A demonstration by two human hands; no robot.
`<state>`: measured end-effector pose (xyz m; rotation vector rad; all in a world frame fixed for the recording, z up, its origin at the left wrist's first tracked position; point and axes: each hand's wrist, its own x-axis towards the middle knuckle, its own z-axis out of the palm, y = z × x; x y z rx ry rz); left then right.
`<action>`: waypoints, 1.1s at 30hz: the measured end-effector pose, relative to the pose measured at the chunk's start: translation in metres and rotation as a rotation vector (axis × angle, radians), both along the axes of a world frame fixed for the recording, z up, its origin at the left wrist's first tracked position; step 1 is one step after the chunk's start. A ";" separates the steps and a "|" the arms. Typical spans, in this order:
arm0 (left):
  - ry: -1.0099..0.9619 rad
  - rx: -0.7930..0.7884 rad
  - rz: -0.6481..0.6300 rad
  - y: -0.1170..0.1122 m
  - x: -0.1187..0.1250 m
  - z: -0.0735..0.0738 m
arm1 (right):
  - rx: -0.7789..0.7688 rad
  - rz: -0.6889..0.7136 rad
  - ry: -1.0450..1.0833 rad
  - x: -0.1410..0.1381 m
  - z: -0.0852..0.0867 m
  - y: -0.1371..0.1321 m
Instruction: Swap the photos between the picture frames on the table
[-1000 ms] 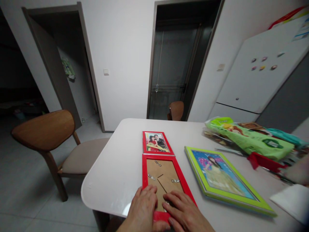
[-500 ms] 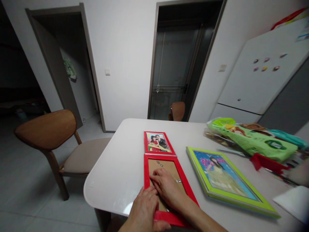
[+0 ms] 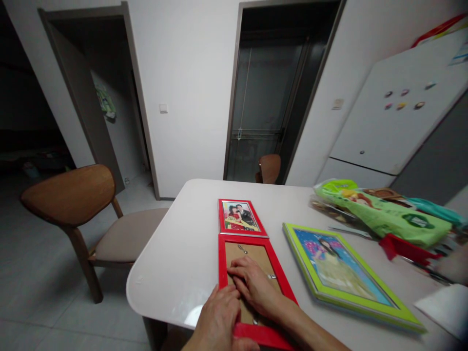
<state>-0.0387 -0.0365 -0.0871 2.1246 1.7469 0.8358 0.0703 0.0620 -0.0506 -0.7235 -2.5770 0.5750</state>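
Left hand (image 3: 219, 321) sits at the near left part of the upside-down red picture frame (image 3: 222, 263), fingers curled over the rail; looks like it steadies the frame, but how firm the grip is can't be told from the head view. Right hand (image 3: 254, 287) comes in from lower right and is not grasping anything, fingers lying flat and slightly spread on the brown backing board (image 3: 248, 253), close to a metal clip (image 3: 271, 276). Step in hand looks like work on the back of this frame; the board sits inside the red rails, with another metal clip (image 3: 241, 248) at its far end.

Frame lies lower centre on the white bench (image 3: 157, 273), its far end touching a second red frame (image 3: 239, 217) that lies face up with a photo showing. Right of them lies a lime-green frame (image 3: 351, 303) with a picture of a figure in a long dress. Upper right on the bench: a green plastic bag (image 3: 383, 219) and a red plastic piece (image 3: 397, 247). White paper (image 3: 444, 309) sits at the right edge. Wooden chair (image 3: 68, 195) stands at left, white fridge (image 3: 395, 112) upper right.
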 end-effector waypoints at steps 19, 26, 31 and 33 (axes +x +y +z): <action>0.088 -0.114 0.006 -0.006 0.002 0.020 | -0.030 -0.597 -0.012 -0.010 -0.018 0.075; 0.241 -0.099 -0.108 0.000 0.023 0.014 | -0.132 -0.493 0.216 0.031 -0.004 0.055; 0.105 0.090 -0.107 -0.003 0.016 0.027 | -0.486 -0.655 0.607 0.076 0.003 0.025; -0.072 0.182 -0.085 -0.004 0.015 0.043 | -0.789 -0.634 0.835 0.075 0.003 0.002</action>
